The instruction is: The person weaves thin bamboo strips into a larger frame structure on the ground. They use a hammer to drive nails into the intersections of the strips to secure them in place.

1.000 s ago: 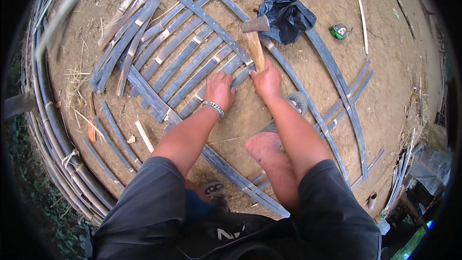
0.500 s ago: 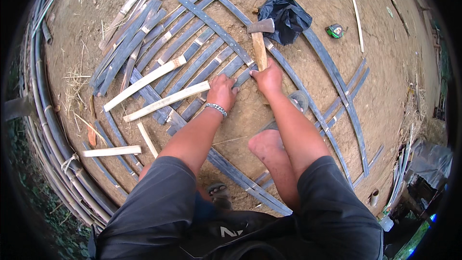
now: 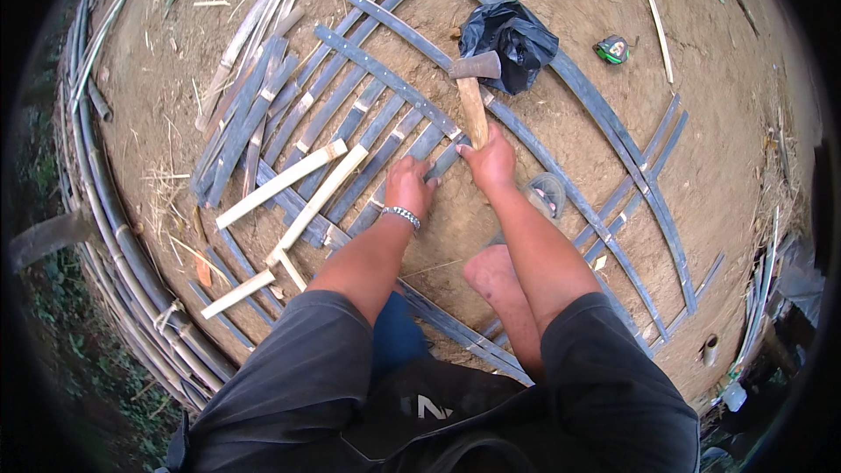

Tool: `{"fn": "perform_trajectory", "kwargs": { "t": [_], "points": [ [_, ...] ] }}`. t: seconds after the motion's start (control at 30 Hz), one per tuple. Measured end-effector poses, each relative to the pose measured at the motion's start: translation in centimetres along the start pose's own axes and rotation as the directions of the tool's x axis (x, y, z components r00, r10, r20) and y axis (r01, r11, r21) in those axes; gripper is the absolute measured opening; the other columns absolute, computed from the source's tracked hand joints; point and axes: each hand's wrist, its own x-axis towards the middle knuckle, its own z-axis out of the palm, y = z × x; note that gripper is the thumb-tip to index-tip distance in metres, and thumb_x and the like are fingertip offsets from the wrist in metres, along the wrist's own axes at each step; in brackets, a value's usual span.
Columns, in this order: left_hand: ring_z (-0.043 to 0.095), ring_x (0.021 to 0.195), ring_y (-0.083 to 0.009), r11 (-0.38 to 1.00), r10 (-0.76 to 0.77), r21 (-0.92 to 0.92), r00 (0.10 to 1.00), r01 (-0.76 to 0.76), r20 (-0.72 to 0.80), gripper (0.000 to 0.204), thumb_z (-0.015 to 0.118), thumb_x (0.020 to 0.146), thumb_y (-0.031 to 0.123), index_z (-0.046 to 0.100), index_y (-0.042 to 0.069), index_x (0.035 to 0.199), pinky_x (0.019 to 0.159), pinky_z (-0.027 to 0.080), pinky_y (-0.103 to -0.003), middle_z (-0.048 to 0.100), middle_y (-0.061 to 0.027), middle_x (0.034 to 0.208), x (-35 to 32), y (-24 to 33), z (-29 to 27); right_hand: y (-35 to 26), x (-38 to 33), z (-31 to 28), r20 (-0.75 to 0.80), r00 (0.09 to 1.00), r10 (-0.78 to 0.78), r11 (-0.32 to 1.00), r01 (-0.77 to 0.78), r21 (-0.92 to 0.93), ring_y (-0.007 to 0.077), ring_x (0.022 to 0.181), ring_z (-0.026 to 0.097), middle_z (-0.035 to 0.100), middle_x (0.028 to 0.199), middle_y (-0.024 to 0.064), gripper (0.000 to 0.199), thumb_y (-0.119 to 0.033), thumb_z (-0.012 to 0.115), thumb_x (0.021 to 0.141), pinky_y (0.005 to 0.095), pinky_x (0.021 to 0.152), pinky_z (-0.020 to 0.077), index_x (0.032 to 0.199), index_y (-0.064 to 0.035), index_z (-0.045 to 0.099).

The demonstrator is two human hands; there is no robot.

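My right hand (image 3: 490,160) is closed around the wooden handle of a hatchet (image 3: 473,101), its dark metal head pointing away from me. The hatchet is over the end of a dark cross strip in a lattice of split bamboo slats (image 3: 378,116) on the ground. My left hand (image 3: 408,186), with a chain bracelet at the wrist, lies over the near slats, fingers curled onto one and thumb to the side; the fingertips are partly hidden. Left of it, a pale bamboo strip (image 3: 320,203) lies slantwise across the lattice, beside another pale strip (image 3: 285,182).
A black plastic bag (image 3: 517,39) lies beyond the hatchet head, with a green and black tape measure (image 3: 612,50) to its right. Long curved bamboo strips (image 3: 604,123) cross on the right. Loose dark slats (image 3: 250,118) are piled left; bamboo poles (image 3: 105,201) line the left edge.
The pale strip beside my left hand has swung to a steeper slant, its near end now by the short pale piece. My right hand keeps hold of the hatchet. The whole view has shifted slightly.
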Motion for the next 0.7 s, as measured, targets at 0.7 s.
{"fn": "perform_trajectory", "kwargs": {
  "t": [0.7],
  "points": [
    [0.068, 0.083, -0.0313, 0.988, 0.068, -0.150, 0.979, -0.039, 0.194, 0.030, 0.080, 0.086, 0.016, 0.076, 0.000, 0.111, 0.079, 0.055, -0.040, 0.071, -0.0175, 0.093, 1.9, 0.5, -3.1, 1.3, 1.1, -4.7, 0.230, 0.973, -0.019, 0.998, 0.003, 0.067, 0.0395, 0.101, 0.070, 0.071, 0.106, 0.0251, 0.064, -0.030, 0.085, 0.082, 0.0467, 0.089, 0.0541, 0.132, -0.0026, 0.057]
  ]
}}
